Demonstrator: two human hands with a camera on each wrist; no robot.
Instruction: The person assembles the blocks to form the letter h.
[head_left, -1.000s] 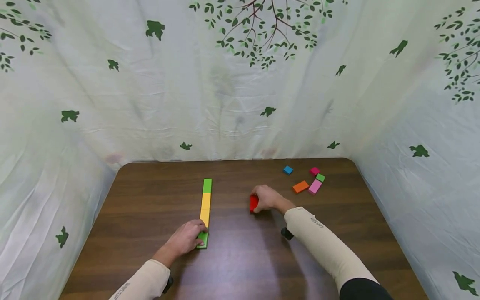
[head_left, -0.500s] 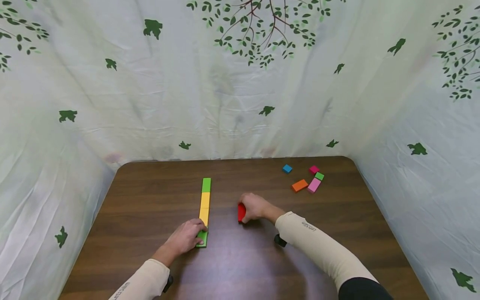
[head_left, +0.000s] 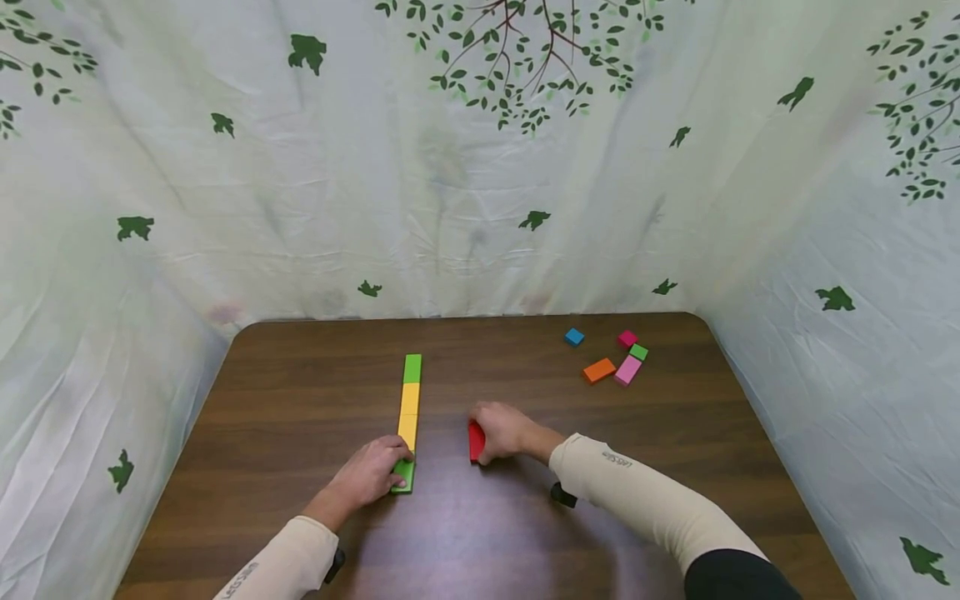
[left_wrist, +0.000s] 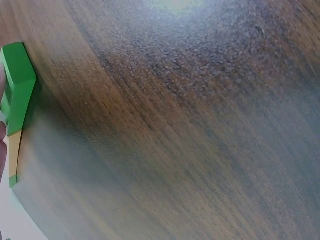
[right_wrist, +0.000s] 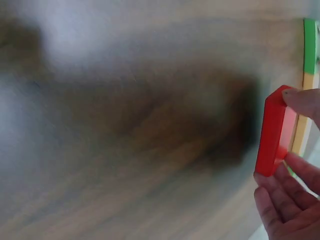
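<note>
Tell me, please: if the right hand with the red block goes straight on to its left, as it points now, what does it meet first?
Probably the row of blocks: the right hand holds the red block facing it, with only bare table between. It would likely reach the row just beyond the left hand, though depth is unclear.

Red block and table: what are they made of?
Red block: looks like painted wood or hard plastic; solid colour, crisp edges, slight sheen, so it stays open. Table: wood or wood-look laminate; dark brown grain streaks, semi-gloss glare.
</note>
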